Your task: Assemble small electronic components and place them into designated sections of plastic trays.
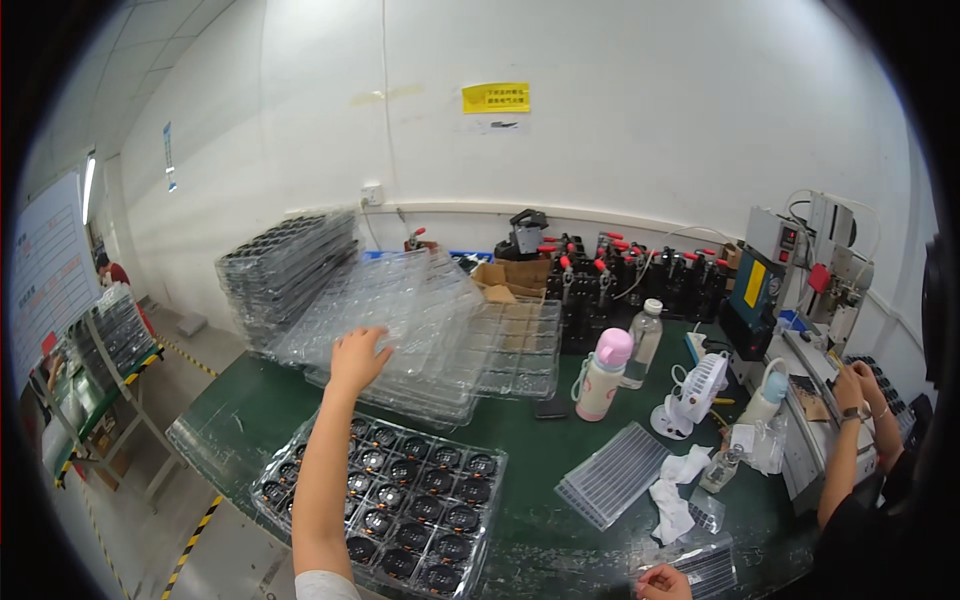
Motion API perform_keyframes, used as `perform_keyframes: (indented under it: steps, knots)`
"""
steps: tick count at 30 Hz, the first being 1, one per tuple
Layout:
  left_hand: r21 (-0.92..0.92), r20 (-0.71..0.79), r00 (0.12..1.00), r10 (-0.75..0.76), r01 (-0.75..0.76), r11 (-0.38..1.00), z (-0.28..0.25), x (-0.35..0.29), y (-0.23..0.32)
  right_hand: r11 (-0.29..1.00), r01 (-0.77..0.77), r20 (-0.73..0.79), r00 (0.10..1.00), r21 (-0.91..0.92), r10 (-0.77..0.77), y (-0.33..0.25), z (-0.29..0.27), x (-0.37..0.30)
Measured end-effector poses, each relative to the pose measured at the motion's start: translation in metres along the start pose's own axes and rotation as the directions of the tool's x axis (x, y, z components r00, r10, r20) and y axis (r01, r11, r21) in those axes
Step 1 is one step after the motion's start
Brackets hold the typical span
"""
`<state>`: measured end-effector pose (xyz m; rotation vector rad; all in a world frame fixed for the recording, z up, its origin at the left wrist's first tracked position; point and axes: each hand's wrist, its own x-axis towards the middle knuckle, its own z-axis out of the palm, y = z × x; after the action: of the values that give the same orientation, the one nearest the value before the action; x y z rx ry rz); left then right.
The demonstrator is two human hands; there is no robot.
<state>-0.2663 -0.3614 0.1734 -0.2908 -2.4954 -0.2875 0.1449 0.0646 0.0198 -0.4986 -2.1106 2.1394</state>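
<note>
My left hand point(360, 360) is stretched over a loose pile of clear plastic trays point(430, 345), with its thumb apart from the fingers. It is at the near edge of the pile; whether it touches a tray is unclear. Below my left forearm lies a clear tray of round black parts point(425, 505), set in rows. At the lower edge, my right hand point(662, 583) has its fingers curled on the edge of a clear sheet with dark strips point(712, 570). Another striped sheet point(615, 475) lies farther up the green table point(535, 500), beside crumpled white cloth point(675, 500).
Stacked filled trays point(285, 265) stand at the back left. A pink-capped bottle point(603, 375), a clear bottle point(645, 340) and a small white fan point(695, 390) stand mid-right. Behind are black clamp fixtures point(590, 300) with red handles. A co-worker's hands point(855, 390) work at a machine on the right.
</note>
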Motion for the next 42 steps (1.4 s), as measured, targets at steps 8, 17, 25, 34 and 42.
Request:
perform_keyframes:
  steps: [8, 17, 25, 34, 42]
  knots:
    - [0.184, -0.287, 0.956, 0.064, -0.010, 0.983, -0.054, -0.012, 0.033, 0.997, 0.037, 0.011, 0.999, 0.066, -0.038, -0.005, -0.021, -0.014]
    - [0.415, -0.428, 0.846, 0.318, -0.129, 0.901, -0.152, -0.175, 0.114, 0.997, 0.011, 0.180, 0.983, 0.078, -0.025, -0.026, -0.018, 0.010]
    - [0.227, -0.288, 0.945, -0.155, 0.225, 0.948, -0.035, -0.232, 0.154, 0.993, 0.069, 0.354, 0.930, 0.100, -0.100, -0.014, -0.011, 0.008]
    - [0.199, 0.106, 0.964, -0.245, 0.221, 0.955, -0.018, -0.262, 0.226, 0.970, 0.240, 0.195, 0.951, 0.033, -0.242, -0.008, -0.048, -0.009]
    - [0.237, 0.220, 0.921, -0.322, 0.270, 0.933, -0.005, -0.309, 0.205, 0.973, 0.187, 0.151, 0.967, 0.133, -0.206, 0.004, -0.059, -0.004]
